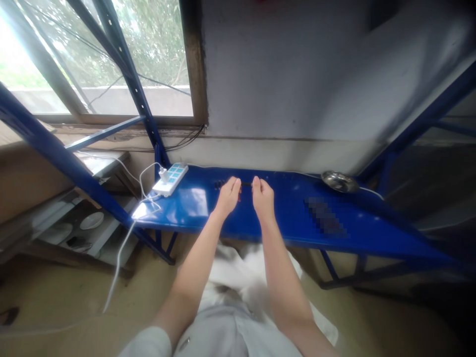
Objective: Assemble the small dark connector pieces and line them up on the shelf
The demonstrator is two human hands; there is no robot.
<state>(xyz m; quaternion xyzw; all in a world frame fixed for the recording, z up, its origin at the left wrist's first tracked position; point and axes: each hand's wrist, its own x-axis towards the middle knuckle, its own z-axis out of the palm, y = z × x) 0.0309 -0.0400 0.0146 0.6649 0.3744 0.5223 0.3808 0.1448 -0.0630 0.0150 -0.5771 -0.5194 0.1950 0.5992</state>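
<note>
My left hand [229,194] and my right hand [263,197] are held out over the blue table, a short gap apart, both with closed fingers. A thin dark strip [247,184] spans the gap, pinched at one end by each hand; its exact kind is too small to make out. Something small and reddish-brown [240,192] shows at the inner edge of my left hand, partly hidden by the fingers. Several small dark pieces [218,185] appear just left of that hand, blurred.
The blue metal table [286,218] stands against the wall. A white power strip [171,179] with a plugged-in cord lies at its left end. At the right are a shiny metal dish [339,182] and a pixelated dark object [325,216]. Blue frame posts [128,74] rise at both sides.
</note>
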